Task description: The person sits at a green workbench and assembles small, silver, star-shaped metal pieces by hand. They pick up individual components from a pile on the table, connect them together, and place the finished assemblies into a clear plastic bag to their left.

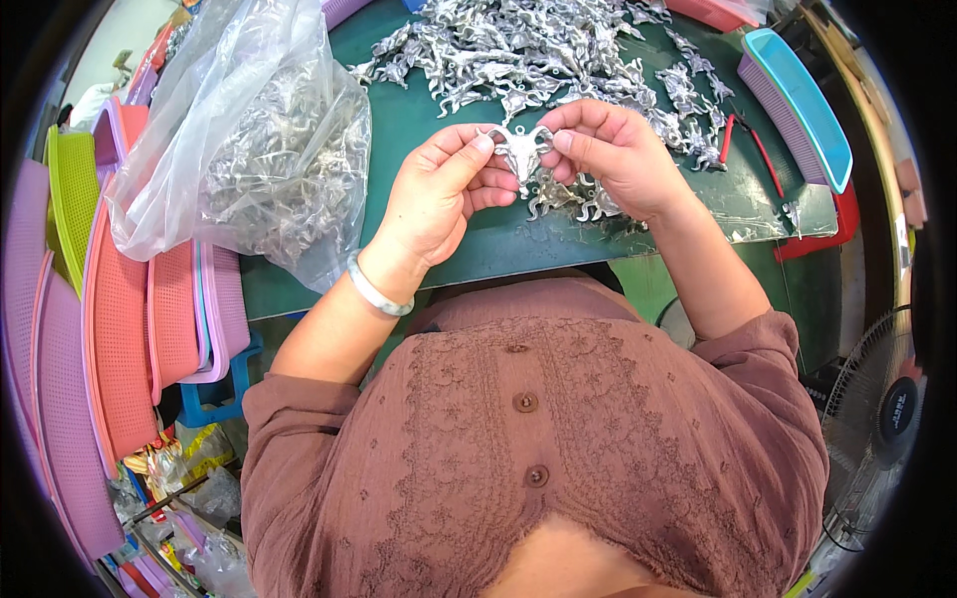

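Note:
Between my two hands is a silvery metal ram-head pendant [522, 155], with curled horns and a small loop on top. My left hand [444, 179] pinches one horn between thumb and fingers. The other horn is gripped by my right hand [610, 154], its thumb and forefinger closed on it. Just beneath my hands, a few similar castings [578, 199] lie near the table's front edge. Beyond them a large heap of the same silvery castings [518, 55] spreads over the green table [419, 244].
On the left, a clear plastic bag [289, 149] full of castings rests on the table. Red-handled pliers [753, 149] lie to the right, by a blue-and-purple basket [802, 110]. Stacked plastic baskets [120, 339] line the left side. A fan [872, 409] stands at lower right.

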Available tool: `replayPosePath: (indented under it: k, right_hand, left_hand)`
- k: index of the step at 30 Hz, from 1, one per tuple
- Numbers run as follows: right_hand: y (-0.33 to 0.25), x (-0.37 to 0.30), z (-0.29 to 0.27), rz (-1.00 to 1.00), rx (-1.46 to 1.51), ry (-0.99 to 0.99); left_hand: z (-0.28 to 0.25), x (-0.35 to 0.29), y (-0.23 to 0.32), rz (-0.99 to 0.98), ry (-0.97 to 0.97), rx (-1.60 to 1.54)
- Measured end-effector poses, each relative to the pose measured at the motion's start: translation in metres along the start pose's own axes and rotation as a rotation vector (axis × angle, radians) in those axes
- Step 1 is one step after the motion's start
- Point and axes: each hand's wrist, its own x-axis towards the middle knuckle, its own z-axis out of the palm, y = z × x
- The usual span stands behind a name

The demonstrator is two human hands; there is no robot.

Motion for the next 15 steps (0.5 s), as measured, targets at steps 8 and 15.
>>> replayPosePath:
  k: [8,15]
  right_hand:
    - [0.0024,0.0008,0.0005,0.007,0.045,0.002]
    - [0.0033,0.0007,0.0004,0.006,0.057,-0.004]
  left_hand:
    - [-0.0022,-0.0008,-0.0006,-0.028,0.000,-0.056]
    - [-0.0039,-0.0026,-0.0002,-0.021,-0.022,-0.071]
